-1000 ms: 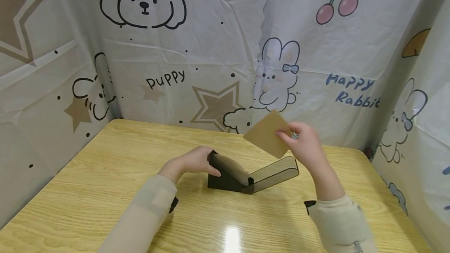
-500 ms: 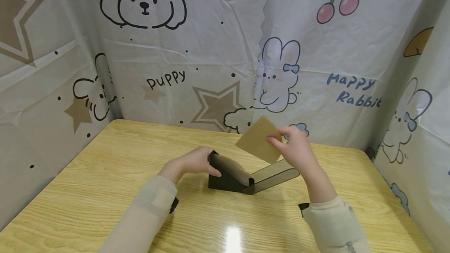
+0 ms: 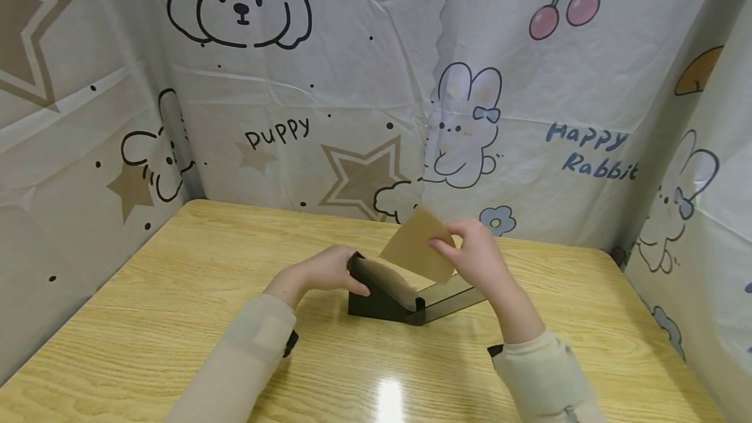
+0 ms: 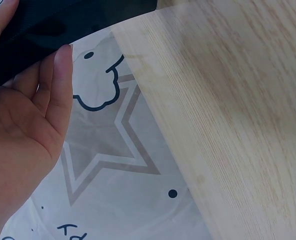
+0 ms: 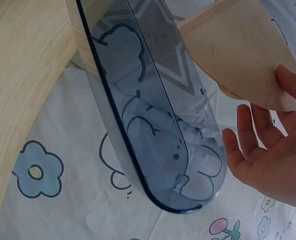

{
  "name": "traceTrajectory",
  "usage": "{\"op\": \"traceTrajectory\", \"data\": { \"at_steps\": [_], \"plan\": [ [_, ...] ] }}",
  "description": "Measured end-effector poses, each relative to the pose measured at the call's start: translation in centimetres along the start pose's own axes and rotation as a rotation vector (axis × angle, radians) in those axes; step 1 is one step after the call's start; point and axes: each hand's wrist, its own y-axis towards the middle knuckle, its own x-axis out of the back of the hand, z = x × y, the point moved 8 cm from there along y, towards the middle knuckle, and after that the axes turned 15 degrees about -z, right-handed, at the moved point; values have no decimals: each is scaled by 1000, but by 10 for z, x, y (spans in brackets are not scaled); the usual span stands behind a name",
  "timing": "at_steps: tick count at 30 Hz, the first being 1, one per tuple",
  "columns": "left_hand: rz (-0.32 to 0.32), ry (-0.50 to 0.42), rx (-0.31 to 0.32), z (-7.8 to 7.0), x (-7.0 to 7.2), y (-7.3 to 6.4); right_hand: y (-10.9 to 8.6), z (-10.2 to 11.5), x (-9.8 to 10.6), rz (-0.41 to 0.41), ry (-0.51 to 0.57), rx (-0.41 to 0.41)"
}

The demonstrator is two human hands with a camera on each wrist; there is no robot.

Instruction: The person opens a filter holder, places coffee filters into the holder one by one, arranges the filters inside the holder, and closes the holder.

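Note:
My right hand (image 3: 478, 256) pinches a brown paper coffee filter (image 3: 418, 247) between thumb and fingers, above the open holder. In the right wrist view the filter (image 5: 233, 50) shows a crimped edge and a rounded outline. My left hand (image 3: 329, 269) grips the back of a black wedge-shaped holder (image 3: 373, 300), thumb on its near side. A smoky see-through lid (image 3: 452, 300) is swung open from the holder's low end, slanting up to the right. A brownish surface shows along the holder's sloping opening. The left wrist view has the black holder (image 4: 88, 22) over the fingers.
The light wood table (image 3: 176, 344) runs back to a hanging printed cloth (image 3: 352, 83) with animal and star drawings. The cloth also encloses the left and right sides. Dark wrist straps (image 3: 290, 343) show at the sleeves.
My right hand has moved left and down with the coffee filter, bringing it closer to the holder. The left hand and the holder stay put.

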Motion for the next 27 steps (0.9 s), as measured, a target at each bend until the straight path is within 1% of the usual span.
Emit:
{"op": "traceTrajectory", "data": {
  "at_steps": [6,11,20,27],
  "plan": [
    [1,-16,-7,1,0,1,-6,2,-15,19,-4,31],
    [8,-35,-12,0,-1,1,-8,5,-23,25,-23,51],
    [-4,-21,-6,1,0,1,-12,9,-36,35,-44,65],
    [-10,-13,-27,1,0,3,-14,9,-45,40,-72,63]
  ]
}}
